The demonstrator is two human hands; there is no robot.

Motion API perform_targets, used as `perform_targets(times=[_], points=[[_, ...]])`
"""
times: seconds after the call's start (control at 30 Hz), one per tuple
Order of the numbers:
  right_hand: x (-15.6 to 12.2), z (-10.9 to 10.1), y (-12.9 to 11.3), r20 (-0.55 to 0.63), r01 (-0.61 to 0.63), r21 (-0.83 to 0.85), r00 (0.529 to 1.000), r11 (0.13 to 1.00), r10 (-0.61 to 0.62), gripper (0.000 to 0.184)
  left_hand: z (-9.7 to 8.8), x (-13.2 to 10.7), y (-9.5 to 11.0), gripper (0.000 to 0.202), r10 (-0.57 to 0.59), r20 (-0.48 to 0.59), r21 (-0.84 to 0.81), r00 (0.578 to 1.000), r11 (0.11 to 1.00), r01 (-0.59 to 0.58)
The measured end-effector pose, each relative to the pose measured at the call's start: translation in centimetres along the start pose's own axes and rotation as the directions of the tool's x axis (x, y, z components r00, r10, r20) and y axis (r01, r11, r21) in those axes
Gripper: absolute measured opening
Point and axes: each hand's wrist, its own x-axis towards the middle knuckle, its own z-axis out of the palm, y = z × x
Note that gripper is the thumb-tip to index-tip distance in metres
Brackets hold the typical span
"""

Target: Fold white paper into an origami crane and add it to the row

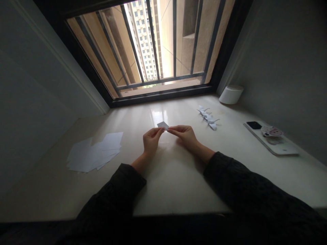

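A small folded piece of white paper (162, 125) is pinched between both hands just above the pale sill-like tabletop (168, 177). My left hand (151, 140) grips its left side with closed fingers. My right hand (184, 133) grips its right side, fingers pressed together. Both arms wear dark sleeves and reach forward from the bottom of the view.
A loose pile of white paper sheets (94, 152) lies at the left. Several folded paper cranes (208, 117) sit at the right rear. A phone (271, 136) lies at the far right, and a white round container (231, 94) stands in the corner below the barred window (158, 51).
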Motion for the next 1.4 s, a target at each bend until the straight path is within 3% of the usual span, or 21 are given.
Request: perform_targets(times=[0.33,0.67,0.9,1.1,1.27,1.4], points=[[-0.4,0.5,-1.0,-0.019,-0.164,0.166,0.985,0.972,0.170,0.035,0.0,-0.1,0.2,0.025,-0.010,-0.030,-0.020,0.999,1.000,0.009],[0.0,0.3,0.3,0.029,-0.192,0.189,0.981,0.963,0.190,0.033,0.2,0.0,0.1,0.026,-0.035,-0.058,-0.032,0.998,0.999,0.033],[0.3,0.1,0.6,0.045,-0.161,0.215,0.987,0.963,0.155,0.028,0.1,-0.1,0.0,0.024,0.025,-0.032,-0.023,0.999,0.999,-0.025],[0.3,0.1,0.4,0.060,-0.189,0.223,0.982,0.956,0.180,0.028,0.2,-0.1,0.2,0.025,-0.026,-0.050,-0.028,0.998,0.999,0.024],[0.3,0.1,0.4,0.033,-0.171,0.206,0.985,0.963,0.168,0.027,0.0,0.0,0.4,0.027,-0.021,0.014,-0.042,1.000,0.999,0.021],[0.3,0.2,0.6,0.031,-0.149,0.229,0.989,0.962,0.146,0.026,0.0,0.0,0.4,0.042,-0.024,0.054,-0.104,0.998,0.994,0.029]])
